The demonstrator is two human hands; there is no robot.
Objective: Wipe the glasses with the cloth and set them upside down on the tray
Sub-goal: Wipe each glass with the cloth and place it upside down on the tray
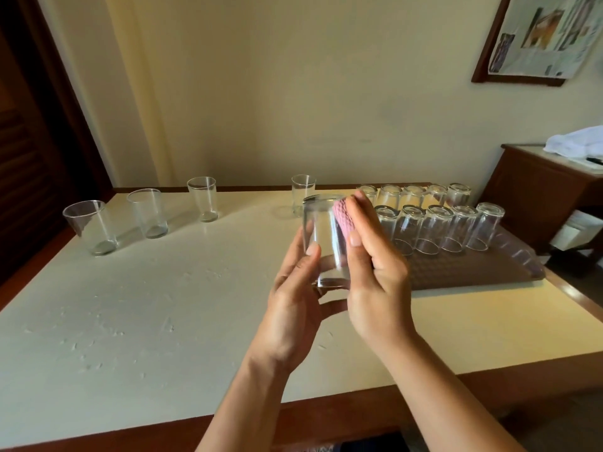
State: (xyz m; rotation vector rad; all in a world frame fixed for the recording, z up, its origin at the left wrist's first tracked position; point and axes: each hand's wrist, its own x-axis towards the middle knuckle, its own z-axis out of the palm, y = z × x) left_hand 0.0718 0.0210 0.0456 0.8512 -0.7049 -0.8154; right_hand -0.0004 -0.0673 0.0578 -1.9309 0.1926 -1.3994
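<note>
In the head view, a clear drinking glass is held above the cream table, base up. It is gripped by the left hand, whose fingers are hidden behind it. A pink cloth is pressed to its side at 2 o'clock by the right hand. Ten inverted glasses are seen on the brown tray at 3 o'clock; the tray's far edge is obscured. Four upright glasses are left at 10 o'clock.

No text, label, brand or number can be read anywhere: the printed sheet pinned in the wooden frame on the wall at two o'clock carries print and pictures too blurred to make out.
</note>
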